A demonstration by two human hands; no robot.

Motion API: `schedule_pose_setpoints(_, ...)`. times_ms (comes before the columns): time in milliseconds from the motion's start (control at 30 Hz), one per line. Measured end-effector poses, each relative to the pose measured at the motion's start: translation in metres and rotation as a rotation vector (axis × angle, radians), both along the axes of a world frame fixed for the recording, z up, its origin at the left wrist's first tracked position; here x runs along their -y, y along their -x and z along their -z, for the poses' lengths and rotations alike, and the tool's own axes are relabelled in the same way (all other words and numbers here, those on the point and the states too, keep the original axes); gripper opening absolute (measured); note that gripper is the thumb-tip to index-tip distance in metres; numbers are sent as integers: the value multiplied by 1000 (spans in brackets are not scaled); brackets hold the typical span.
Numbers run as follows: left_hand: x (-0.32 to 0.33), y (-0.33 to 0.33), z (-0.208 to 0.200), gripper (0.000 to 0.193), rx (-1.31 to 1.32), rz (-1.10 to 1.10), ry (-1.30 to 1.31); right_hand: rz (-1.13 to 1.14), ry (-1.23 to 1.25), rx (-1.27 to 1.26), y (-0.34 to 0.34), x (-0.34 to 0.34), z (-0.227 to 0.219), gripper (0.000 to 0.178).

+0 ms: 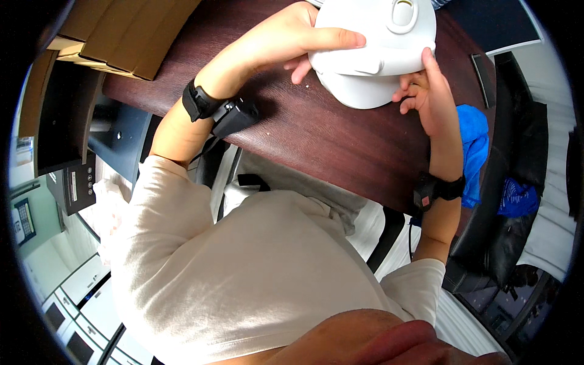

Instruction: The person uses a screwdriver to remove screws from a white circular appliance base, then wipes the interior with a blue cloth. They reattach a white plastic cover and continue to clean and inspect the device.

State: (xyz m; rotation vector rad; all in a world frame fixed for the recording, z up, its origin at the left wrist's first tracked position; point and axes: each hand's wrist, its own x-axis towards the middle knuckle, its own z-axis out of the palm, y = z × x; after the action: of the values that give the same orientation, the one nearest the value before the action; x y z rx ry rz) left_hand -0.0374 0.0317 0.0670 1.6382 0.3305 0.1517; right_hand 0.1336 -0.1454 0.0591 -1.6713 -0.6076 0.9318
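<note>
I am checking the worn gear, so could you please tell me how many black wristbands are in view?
2. One black wristband is below the left hand, another below the right hand; both hands are at the white object. None seems hidden on the forearms.

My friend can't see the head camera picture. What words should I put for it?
A person's left hand and right hand touch opposite sides of a rounded white object at a dark reddish-brown table. Brown cardboard boxes are at the upper left, and a blue cloth lies at the right.
</note>
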Motion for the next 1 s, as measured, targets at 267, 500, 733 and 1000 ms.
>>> schedule_pose_setpoints(267,18,-3,6,43,45,20,91,-41,-195,-283,15,1,12,49)
schedule_pose_setpoints(500,19,-2,8,41,37,-33,71,-44,-330,-372,13,0,21,44)
schedule_pose_setpoints(733,16,2,6,41,88,27,34,57,7,95,8,5,10,43)
schedule_pose_setpoints(1000,15,2,4,42,95,23,49,23,-513,1421,-11,-19,-5,32)
